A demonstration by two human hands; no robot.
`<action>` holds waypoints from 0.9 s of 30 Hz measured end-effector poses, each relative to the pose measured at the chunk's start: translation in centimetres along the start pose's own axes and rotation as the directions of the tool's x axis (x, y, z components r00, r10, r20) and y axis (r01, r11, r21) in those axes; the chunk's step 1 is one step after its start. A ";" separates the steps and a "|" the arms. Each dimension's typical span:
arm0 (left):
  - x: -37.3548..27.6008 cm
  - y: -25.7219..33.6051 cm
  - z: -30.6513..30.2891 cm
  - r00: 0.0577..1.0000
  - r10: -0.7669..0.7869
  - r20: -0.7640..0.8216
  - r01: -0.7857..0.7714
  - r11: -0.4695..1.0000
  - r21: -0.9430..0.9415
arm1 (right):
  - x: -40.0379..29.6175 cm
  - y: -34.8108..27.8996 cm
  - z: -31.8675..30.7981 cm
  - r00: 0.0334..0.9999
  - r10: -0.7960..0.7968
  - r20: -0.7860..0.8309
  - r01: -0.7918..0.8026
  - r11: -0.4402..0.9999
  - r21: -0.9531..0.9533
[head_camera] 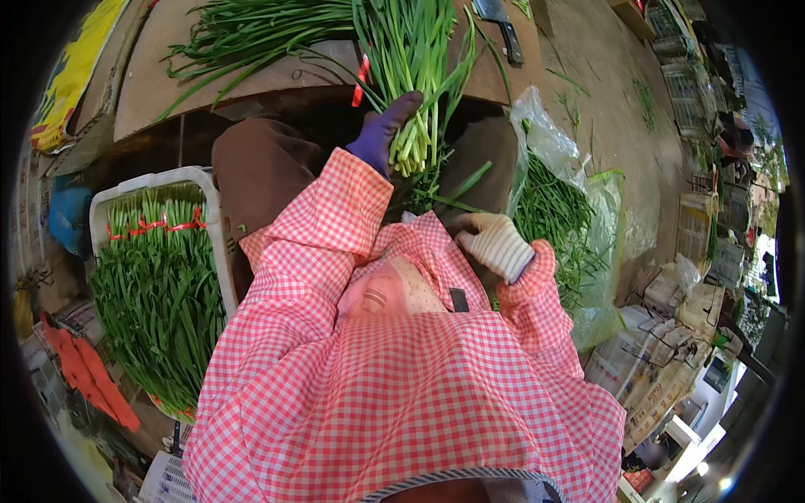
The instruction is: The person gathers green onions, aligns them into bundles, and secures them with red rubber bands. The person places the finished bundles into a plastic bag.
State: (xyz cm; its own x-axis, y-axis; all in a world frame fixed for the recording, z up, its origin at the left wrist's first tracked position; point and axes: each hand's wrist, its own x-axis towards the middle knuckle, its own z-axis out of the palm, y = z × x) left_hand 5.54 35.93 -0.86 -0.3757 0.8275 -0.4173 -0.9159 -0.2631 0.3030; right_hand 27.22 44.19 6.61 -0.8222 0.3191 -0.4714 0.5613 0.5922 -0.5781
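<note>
My left hand, in a purple glove, grips a bunch of garlic chives near its pale cut ends. The leaves fan away over the edge of a brown board. Low over my lap is my right hand, in a white striped knit glove, its fingers partly curled. A loose green blade lies close to those fingers; whether they pinch it is unclear. Beneath the bunch, trimmings lie between my knees. More loose chives rest on the board, beside a strip of red tape.
A knife with a black handle lies at the board's right. On my left, a white crate holds chives bundled with red tape. To my right, a clear plastic bag contains loose greens. Stacked crates stand farther right.
</note>
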 end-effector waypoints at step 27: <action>-4.0 -0.1 -1.3 0.954 -0.164 0.251 0.147 0.986 0.085 | 13.6 -2.4 -1.9 0.961 -0.022 -0.274 0.250 0.483 0.839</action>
State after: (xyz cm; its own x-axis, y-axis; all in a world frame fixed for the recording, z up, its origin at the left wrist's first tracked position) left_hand 6.98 32.02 -0.30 -0.1732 0.9569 -0.2331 -0.9460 -0.0957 0.3099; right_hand 14.57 48.54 2.87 -0.8287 0.4967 -0.2580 0.1447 -0.2551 -0.9560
